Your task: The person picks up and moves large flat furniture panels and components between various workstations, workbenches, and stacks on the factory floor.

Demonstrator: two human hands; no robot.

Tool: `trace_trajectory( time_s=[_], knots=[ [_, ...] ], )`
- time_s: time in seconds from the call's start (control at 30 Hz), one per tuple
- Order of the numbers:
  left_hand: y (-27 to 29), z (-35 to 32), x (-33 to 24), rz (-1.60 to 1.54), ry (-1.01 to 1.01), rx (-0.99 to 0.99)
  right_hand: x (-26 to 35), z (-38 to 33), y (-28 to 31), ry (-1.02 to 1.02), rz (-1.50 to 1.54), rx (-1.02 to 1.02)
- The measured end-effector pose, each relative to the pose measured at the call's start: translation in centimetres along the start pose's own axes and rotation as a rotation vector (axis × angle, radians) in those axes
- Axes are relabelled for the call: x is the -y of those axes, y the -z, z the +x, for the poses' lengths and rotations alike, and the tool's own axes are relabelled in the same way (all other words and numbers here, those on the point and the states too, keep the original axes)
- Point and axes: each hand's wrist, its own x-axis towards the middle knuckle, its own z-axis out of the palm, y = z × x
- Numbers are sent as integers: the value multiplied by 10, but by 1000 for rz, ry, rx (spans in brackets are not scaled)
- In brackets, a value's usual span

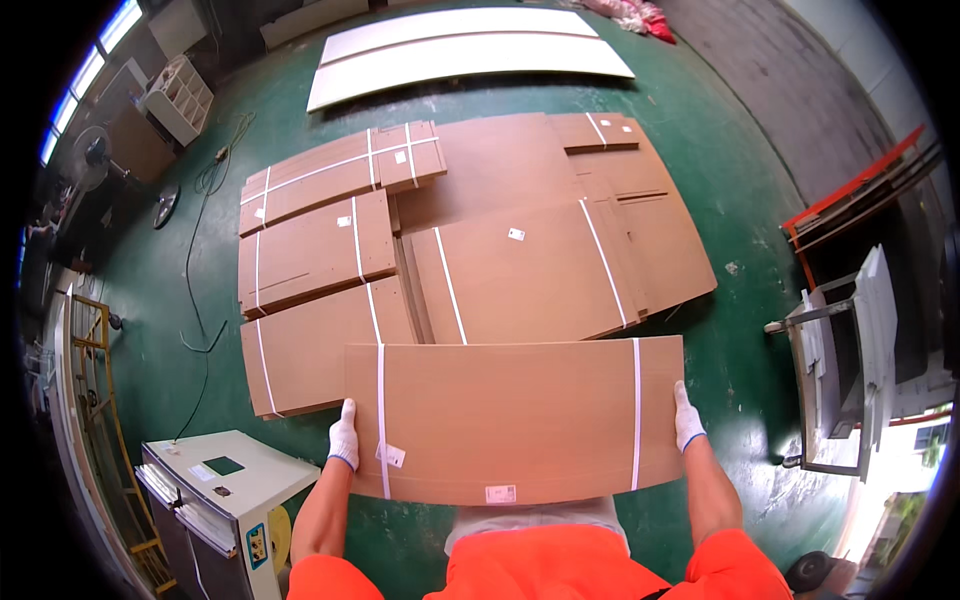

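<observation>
Held in front of me is a wide bundle of flat cardboard (510,420), bound by two white straps and marked with small labels. My left hand (344,435), in a white glove, grips its left edge. The gloved right hand (686,415) holds the opposite edge; the fingers of both are partly hidden by the cardboard. Just beyond lie several stacks of flat cardboard: a large strapped stack (525,275) in the middle and smaller strapped bundles (315,245) on the left. The held bundle overlaps the near edge of these stacks in view.
A strapping machine (235,470) stands at near left. A cable (195,270) runs over the green floor (735,330). White panels (470,55) lie at the back. On the right is a cart (840,370) with white boards; a fan (92,150) stands far left.
</observation>
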Motion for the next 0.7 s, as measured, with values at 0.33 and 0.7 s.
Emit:
trace_trajectory(
  time_s=[0.33,0.7],
  knots=[
    [-192,161,56,79,130,-155,58,310,-68,-73,-248,-4],
    [-270,260,82,71,142,-280,55,505,-162,12,-127,101]
  ],
)
